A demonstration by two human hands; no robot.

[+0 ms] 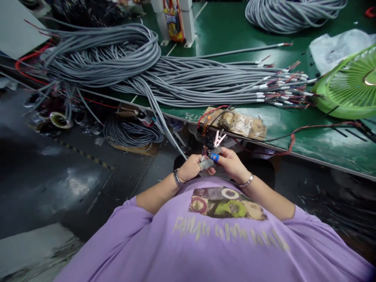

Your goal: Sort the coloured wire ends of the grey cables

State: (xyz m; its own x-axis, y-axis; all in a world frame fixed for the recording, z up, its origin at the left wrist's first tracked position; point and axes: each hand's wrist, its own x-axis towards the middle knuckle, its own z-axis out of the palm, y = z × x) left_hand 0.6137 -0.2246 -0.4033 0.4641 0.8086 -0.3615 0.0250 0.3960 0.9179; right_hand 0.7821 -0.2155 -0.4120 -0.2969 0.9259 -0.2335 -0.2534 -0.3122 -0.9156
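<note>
A grey cable runs down from the bench into my left hand, whose fingers are closed around its end. Thin dark-red wires show just above those fingertips. My right hand is beside it, thumb and forefinger pinched together, with blue tape on the thumb. What lies between those fingertips is too small and dark to make out. Grey covers wrap some fingertips of both hands. Just beyond the hands a pale pink clip stands near the bench edge.
On the green bench lies a large bundle of grey cables with stripped ends. A green fan stands at right. A taped cardboard piece lies at the near edge. Another cable coil is at the back, and one sits below the bench.
</note>
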